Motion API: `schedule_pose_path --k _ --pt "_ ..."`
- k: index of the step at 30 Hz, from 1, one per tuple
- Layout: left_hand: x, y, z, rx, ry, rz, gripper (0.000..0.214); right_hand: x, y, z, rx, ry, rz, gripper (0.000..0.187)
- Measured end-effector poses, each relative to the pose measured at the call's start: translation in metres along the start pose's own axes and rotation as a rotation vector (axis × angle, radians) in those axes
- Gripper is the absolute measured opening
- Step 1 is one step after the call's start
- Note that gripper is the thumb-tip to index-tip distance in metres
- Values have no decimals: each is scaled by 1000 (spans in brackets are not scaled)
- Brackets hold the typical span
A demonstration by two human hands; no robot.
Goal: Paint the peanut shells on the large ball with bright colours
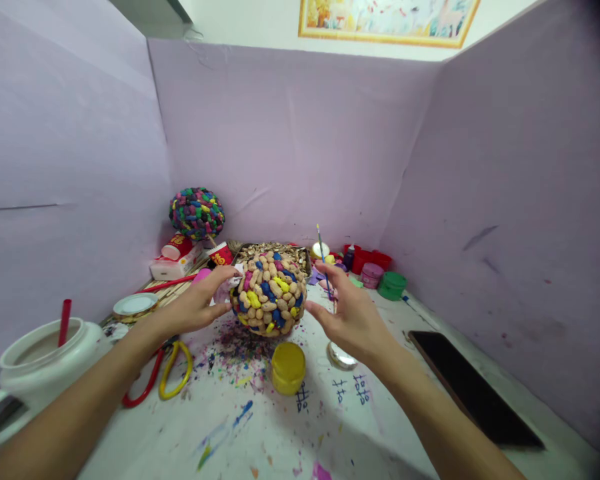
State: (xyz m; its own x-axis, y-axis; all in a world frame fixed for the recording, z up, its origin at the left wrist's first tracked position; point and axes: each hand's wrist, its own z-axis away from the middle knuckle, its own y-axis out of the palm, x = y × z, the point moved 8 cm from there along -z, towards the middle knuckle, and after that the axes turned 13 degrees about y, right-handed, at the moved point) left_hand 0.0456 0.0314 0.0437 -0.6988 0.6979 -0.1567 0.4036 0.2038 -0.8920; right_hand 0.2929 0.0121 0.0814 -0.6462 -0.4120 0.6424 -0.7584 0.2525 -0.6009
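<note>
A round ball covered in peanuts [269, 293] stands mid-table, partly painted blue, yellow and magenta, the rest bare shell. My left hand [197, 305] grips its left side, thumb low and fingers reaching up along the edge. On the other side, my right hand [347, 313] has its thumb by the ball's right edge. A thin paintbrush [322, 248] is tucked in the fingers of that hand, yellow tip upward. Just in front of the ball sits a jar of yellow paint [289, 369]. A silvery lid [342, 356] lies under my right hand.
Red-and-yellow-handled scissors [176, 371] and a white pot [55, 350] are at left. Behind are a tray of peanuts [300, 253] and a fully painted ball [197, 213]. At right lie a dark tablet-like slab [473, 387] and a green jar [393, 285]. Pale panels enclose the table.
</note>
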Motion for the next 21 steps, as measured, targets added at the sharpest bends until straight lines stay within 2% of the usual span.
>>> schedule_pose_path --k 6,11,14,17,21 --pt "-8 -2 0 18 73 -5 53 -4 19 4 127 52 79 71" --pt "-16 -8 1 68 89 -38 49 -8 20 3 124 79 91 67" --pt "-21 -11 2 109 67 -57 49 -7 7 0 67 69 49 48" --pt "-28 -12 2 155 29 -95 52 -4 -15 -2 0 74 -54 25" --pt "-49 -17 0 175 43 -133 49 13 -51 4 -113 6 -225 21"
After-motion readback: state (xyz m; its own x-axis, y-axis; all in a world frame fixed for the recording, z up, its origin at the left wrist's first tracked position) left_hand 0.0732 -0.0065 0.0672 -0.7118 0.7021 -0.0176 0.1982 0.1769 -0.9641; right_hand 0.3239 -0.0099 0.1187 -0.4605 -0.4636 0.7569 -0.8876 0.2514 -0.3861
